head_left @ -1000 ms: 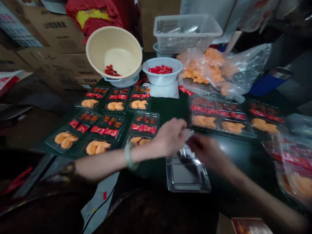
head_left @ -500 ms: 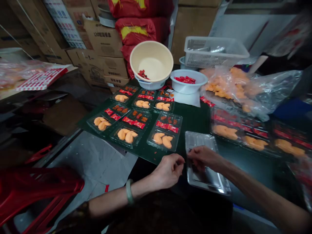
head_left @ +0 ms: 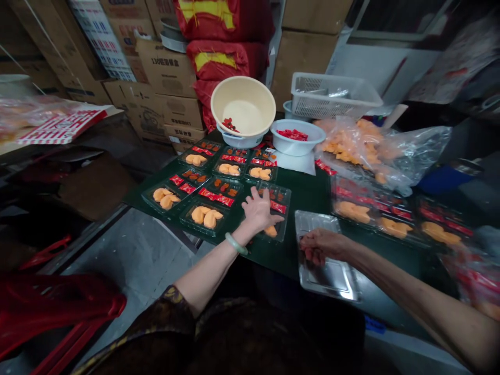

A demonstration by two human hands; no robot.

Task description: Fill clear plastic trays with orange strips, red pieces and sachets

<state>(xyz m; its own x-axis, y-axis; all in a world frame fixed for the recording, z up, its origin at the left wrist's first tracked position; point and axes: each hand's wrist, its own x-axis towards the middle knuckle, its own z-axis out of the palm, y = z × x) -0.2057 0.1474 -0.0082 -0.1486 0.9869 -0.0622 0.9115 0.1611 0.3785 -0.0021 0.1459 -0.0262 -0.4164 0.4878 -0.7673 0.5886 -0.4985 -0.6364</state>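
the left hand (head_left: 260,211) is resting wide open on a food tray (head_left: 282,199), and the right hand (head_left: 322,246) is curling over a shiny tray (head_left: 328,276), but i cannot tell if it is gripping.

The left hand (head_left: 260,211) is lying spread open on a clear plastic tray (head_left: 279,200) of orange pieces and red sachets, apparently touching its lid or rim, though the angle makes that hard to tell. A pale green bangle (head_left: 236,244) is sitting on that wrist. The right hand (head_left: 322,246) is resting on an empty shiny tray (head_left: 332,278). More filled trays (head_left: 203,216) are lying across a dark green mat (head_left: 304,195). Behind them, a white bowl of red sachets (head_left: 297,138) is standing beside a cream basin (head_left: 242,107) and a plastic bag of orange pieces (head_left: 351,146).
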